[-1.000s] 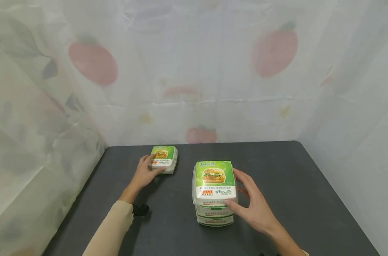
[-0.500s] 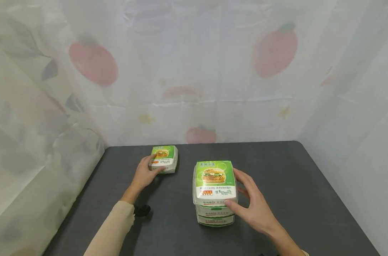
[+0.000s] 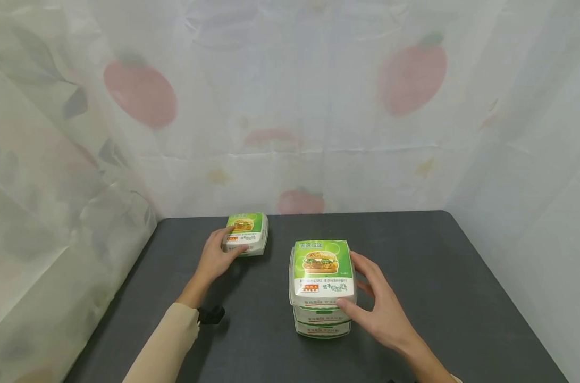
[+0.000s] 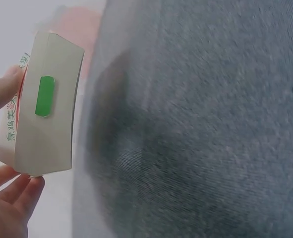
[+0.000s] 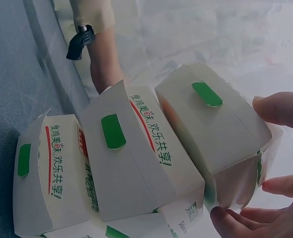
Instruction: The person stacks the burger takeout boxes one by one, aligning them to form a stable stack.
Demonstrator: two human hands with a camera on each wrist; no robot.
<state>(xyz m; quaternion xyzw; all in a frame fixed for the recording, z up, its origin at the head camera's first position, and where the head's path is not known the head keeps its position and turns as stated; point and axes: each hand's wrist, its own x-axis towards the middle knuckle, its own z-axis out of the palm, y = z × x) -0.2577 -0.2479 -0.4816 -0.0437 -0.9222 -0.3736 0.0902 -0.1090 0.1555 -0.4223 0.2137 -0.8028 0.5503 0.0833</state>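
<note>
My left hand [image 3: 215, 258] grips a green and white burger box [image 3: 251, 236] at the far left of the table, thumb on the near side and fingers over the left. The left wrist view shows this box [image 4: 44, 134] held off the dark surface, its green tab facing the camera. At centre, several burger boxes stand in a stack. My right hand [image 3: 385, 311] holds the top box [image 3: 320, 264] from its right side, thumb at the near corner. Below it sit a middle box [image 5: 146, 144] and a bottom box [image 5: 59, 168].
The dark table [image 3: 438, 266] has a rounded far right corner. Behind it and along both sides hangs a pale curtain [image 3: 318, 106] with strawberry prints. A black wrist strap [image 3: 211, 315] hangs off the left sleeve [image 3: 167, 340].
The box in my left hand has risen slightly and moved a little toward the far edge. My right hand and the stack stay almost the same.
</note>
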